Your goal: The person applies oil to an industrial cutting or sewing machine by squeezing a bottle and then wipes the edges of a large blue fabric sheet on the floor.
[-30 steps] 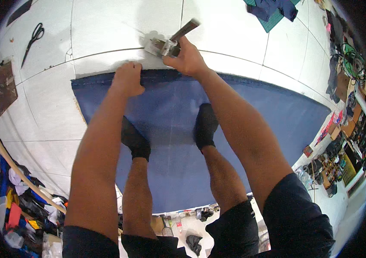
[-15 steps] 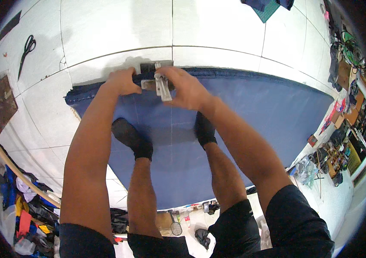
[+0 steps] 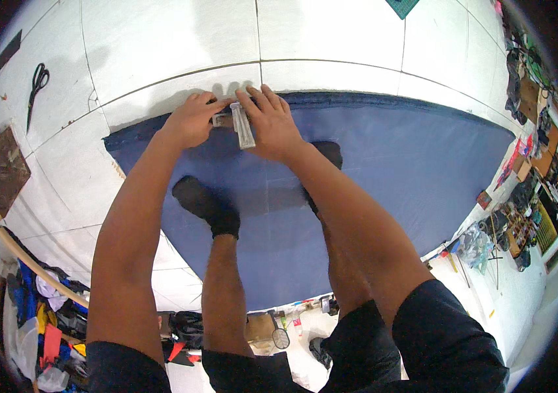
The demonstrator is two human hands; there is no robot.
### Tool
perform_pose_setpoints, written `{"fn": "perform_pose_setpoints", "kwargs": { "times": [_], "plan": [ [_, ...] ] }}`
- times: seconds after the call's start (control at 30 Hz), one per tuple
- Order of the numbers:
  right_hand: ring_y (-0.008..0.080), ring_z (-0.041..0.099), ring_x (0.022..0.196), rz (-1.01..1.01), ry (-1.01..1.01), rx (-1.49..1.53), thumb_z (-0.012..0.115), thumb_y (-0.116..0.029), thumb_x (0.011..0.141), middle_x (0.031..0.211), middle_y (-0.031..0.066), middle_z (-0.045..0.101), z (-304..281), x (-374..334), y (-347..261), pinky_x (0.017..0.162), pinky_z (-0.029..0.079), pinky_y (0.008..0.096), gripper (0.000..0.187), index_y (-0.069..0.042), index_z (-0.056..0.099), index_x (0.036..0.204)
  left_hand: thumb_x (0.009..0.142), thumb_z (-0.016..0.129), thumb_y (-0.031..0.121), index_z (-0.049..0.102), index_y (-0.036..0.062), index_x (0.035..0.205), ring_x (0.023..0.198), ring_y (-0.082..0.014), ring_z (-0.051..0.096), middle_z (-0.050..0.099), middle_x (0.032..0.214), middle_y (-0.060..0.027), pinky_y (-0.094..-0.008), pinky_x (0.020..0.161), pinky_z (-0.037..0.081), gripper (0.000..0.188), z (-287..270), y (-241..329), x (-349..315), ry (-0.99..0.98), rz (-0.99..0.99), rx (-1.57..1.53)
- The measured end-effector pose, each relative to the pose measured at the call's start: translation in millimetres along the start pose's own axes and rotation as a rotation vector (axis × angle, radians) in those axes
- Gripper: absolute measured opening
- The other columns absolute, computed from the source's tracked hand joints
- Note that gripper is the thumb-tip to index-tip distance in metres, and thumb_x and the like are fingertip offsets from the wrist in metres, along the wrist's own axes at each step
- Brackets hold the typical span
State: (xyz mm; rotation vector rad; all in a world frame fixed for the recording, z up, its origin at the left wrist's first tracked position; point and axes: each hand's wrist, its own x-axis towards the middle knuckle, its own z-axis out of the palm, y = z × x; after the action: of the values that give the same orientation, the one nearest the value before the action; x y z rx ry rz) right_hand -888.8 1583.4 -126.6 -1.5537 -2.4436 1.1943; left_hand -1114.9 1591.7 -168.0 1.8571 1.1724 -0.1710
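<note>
A dark blue fabric sheet (image 3: 384, 164) lies spread under my feet, with a thick, layered dark edge at its far side. On that edge sits a metal clamp (image 3: 245, 128) with a pale lever handle angled toward me. My left hand (image 3: 190, 123) is closed over the fabric edge just left of the clamp, its fingertips reaching the clamp's far part. Against the right side of the handle rests my right hand (image 3: 273, 128), its fingers stretched out and apart over the edge. What lies under both palms is hidden.
Black scissors (image 3: 36, 95) and a brown square board (image 3: 2, 171) lie on the white tiled floor at left. A heap of coloured cloth and bags (image 3: 46, 321) fills the lower left. Clutter and a clear plastic bag (image 3: 474, 249) line the right side. My black-socked left foot (image 3: 207, 204) stands on the sheet.
My right hand has gone from gripping the clamp's handle to lying with fingers spread beside it. The left hand has shifted right, closer to the clamp. My right foot has moved farther out.
</note>
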Motion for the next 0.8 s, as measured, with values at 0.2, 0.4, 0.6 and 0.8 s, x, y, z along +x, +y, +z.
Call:
{"fn": "perform_pose_setpoints", "kwargs": {
  "times": [0.2, 0.4, 0.6, 0.8],
  "plan": [
    [0.0374, 0.050, 0.124, 0.255, 0.303, 0.060, 0.075, -0.035, 0.078, 0.136, 0.0221, 0.051, 26, -15, -13, 0.102, 0.040, 0.0543, 0.074, -0.001, 0.045, 0.137, 0.081, 0.063, 0.002, 0.055, 0.0111, 0.137, 0.121, -0.0385, 0.049, 0.053, 0.128, -0.0171, -0.0470, 0.106, 0.042, 0.058, 6, -5, 5, -0.049, -0.012, -0.057],
    [0.0227, 0.063, 0.087, 1.096, 0.211, 1.376, 0.069, -0.031, 0.092, 0.103, 0.0112, 0.062, 55, -5, -40, 0.067, 0.053, 0.0384, 0.045, -0.001, 0.054, 0.122, 0.080, 0.057, -0.003, 0.056, 0.0121, 0.136, 0.119, -0.0404, 0.049, 0.055, 0.125, -0.0184, -0.0481, 0.105, 0.042, 0.058, 9, -7, 6, 0.001, -0.002, -0.087],
    [0.0210, 0.067, 0.075, 1.265, 0.329, 1.480, 0.068, -0.030, 0.095, 0.088, 0.0088, 0.065, 58, 18, -52, 0.064, 0.056, 0.0366, 0.032, -0.003, 0.060, 0.113, 0.080, 0.060, -0.002, 0.049, 0.0240, 0.144, 0.126, -0.0388, 0.048, 0.054, 0.130, -0.0158, -0.0465, 0.102, 0.046, 0.070, 2, 2, 8, -0.023, -0.065, -0.009],
    [0.0221, 0.068, 0.072, 1.328, 0.363, 1.562, 0.069, -0.031, 0.095, 0.089, 0.0095, 0.065, 68, 35, -41, 0.062, 0.059, 0.0369, 0.031, -0.004, 0.061, 0.110, 0.083, 0.064, 0.003, 0.046, 0.0321, 0.146, 0.131, -0.0366, 0.048, 0.051, 0.140, -0.0143, -0.0493, 0.107, 0.043, 0.071, -2, 9, -2, 0.042, -0.020, -0.085]
  ]
}}
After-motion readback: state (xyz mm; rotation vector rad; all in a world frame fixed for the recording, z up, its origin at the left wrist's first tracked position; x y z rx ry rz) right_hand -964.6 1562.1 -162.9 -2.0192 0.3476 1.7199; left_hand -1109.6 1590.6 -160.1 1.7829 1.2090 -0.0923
